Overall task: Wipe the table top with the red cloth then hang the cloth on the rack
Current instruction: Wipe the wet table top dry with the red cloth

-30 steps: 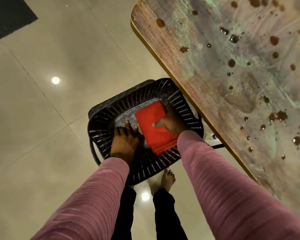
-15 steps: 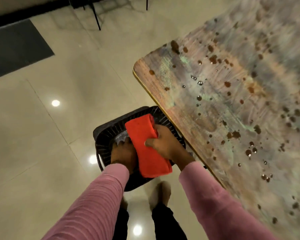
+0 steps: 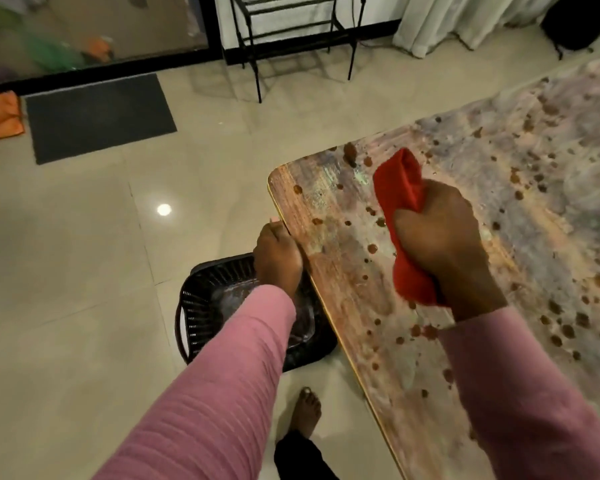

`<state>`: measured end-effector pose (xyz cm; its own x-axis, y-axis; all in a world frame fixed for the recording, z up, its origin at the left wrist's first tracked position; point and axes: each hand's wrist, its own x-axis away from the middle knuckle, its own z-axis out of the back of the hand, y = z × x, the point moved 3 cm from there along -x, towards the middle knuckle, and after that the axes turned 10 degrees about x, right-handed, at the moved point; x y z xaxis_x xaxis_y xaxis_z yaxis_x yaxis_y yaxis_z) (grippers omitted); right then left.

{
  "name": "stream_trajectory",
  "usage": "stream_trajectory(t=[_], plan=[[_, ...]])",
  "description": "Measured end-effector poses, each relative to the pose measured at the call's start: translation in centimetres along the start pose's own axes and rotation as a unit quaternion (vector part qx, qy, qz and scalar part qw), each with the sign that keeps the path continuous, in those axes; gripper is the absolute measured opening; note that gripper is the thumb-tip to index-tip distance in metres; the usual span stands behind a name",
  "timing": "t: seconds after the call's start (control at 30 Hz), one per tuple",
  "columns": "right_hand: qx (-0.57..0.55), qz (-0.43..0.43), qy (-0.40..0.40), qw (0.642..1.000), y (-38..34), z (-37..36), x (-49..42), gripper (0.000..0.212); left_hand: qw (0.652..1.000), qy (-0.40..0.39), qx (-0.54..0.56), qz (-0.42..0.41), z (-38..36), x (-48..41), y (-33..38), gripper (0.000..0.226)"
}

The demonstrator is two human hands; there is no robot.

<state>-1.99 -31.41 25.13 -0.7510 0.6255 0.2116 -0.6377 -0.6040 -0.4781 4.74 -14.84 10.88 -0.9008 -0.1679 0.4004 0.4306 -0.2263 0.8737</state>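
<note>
My right hand (image 3: 442, 249) grips the folded red cloth (image 3: 400, 190) and holds it over the table top (image 3: 499, 202) near its left corner. The worn wooden surface is spattered with several brown spots and droplets. My left hand (image 3: 278, 258) is at the table's left edge with its fingers curled against the rim. A black metal rack (image 3: 291, 32) stands on the floor at the back, beyond the table.
A black plastic basket (image 3: 201, 306) sits on the tiled floor below my left arm, beside the table edge. A dark doormat (image 3: 97, 116) lies at the back left by a glass door. White curtains (image 3: 465, 19) hang at the back right. My foot (image 3: 307, 412) is below.
My right hand lifted the red cloth out of the basket and carried it up over the table top. My left hand left the basket and moved to the table edge.
</note>
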Motion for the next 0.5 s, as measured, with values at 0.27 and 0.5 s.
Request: stream_trajectory(t=[0.27,0.5], plan=[[0.280,0.175,0.051,0.942,-0.7,-9.4,-1.7,0.048,0.990,0.101,0.083,0.051,-2.9,-1.5,0.7,0.042],[0.322,0.246,0.096,0.909,1.7,-10.8,-3.2,0.045,0.987,0.122,0.095,0.045,-3.2,-1.4,-0.2,0.041]])
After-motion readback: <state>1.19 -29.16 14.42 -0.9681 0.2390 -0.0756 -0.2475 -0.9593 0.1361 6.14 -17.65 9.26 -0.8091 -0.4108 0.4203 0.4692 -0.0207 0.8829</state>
